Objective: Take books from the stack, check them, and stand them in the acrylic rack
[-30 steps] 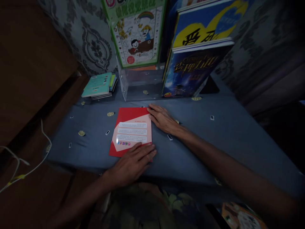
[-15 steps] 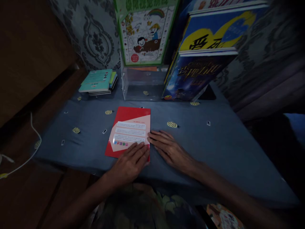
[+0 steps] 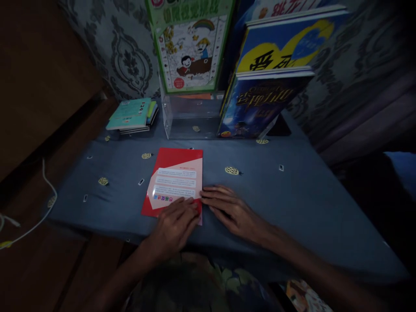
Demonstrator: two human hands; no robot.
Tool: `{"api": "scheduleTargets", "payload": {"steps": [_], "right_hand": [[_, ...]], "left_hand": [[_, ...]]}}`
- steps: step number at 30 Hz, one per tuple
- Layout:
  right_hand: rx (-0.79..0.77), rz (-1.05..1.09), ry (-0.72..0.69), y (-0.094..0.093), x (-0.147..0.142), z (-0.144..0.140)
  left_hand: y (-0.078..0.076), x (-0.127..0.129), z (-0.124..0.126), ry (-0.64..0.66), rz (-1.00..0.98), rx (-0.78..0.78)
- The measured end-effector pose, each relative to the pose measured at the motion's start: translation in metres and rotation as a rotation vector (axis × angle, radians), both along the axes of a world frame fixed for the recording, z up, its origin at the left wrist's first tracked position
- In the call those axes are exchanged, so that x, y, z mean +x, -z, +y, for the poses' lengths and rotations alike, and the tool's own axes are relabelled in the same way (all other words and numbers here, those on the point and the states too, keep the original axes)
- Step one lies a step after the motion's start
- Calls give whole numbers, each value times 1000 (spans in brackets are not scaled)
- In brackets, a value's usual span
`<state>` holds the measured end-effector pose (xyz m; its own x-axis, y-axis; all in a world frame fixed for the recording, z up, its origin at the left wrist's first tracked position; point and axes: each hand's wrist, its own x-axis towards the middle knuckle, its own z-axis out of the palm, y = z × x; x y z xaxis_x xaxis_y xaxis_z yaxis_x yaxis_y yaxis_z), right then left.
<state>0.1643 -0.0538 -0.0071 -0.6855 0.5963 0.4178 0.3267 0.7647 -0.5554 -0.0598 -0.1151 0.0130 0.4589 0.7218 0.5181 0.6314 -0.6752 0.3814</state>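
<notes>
A thin red book [image 3: 175, 156] lies on the cloth-covered table, its pale printed panel upside down to me. My left hand [image 3: 177, 223] is at its near right corner, fingers bent and drawn together on the cover edge. A sliver of pinkish page shows under that corner, and the thumb's grip is partly hidden. At the book's right edge rests my right hand [image 3: 232, 210], fingers stretched out, their tips touching or almost touching the edge.
Behind the book stands a clear acrylic holder [image 3: 165, 117] with a green-framed picture book [image 3: 195, 52]. Right of it are upright books, a dark blue one [image 3: 260, 104] in front. A small stack of books [image 3: 130, 113] lies at the back left. A white cable [image 3: 48, 182] hangs at left.
My left hand's fingers have gone from lying flat on the cover to bent at its corner, where a pinkish page now peeks out. My right hand has barely moved. The view has shifted slightly.
</notes>
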Motion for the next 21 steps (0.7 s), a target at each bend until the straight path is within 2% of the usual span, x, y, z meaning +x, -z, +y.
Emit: {"api": "scheduleTargets", "payload": {"steps": [4,8,12,15,18,21], "right_hand": [[18,-26,20,-4,-4,-8],[15,-80,-6,-13,-17,-22],[-12,-106,-254,-25,-40,-28],[-48,-98,-379,-30,-49,-21],[-136,-26,-346,-31,-46,-5],[-193,25,-164,-30,-37,18]], "left_hand": [[3,-6,-1,-41,101,-17],[4,-24,5,-173,143,9],[-8,-40,19,-289,216,-28],[-22,-35,32,-366,373,-120],[-30,-17,43,-461,554,-201],[-34,0,52,-513,699,-270]]}}
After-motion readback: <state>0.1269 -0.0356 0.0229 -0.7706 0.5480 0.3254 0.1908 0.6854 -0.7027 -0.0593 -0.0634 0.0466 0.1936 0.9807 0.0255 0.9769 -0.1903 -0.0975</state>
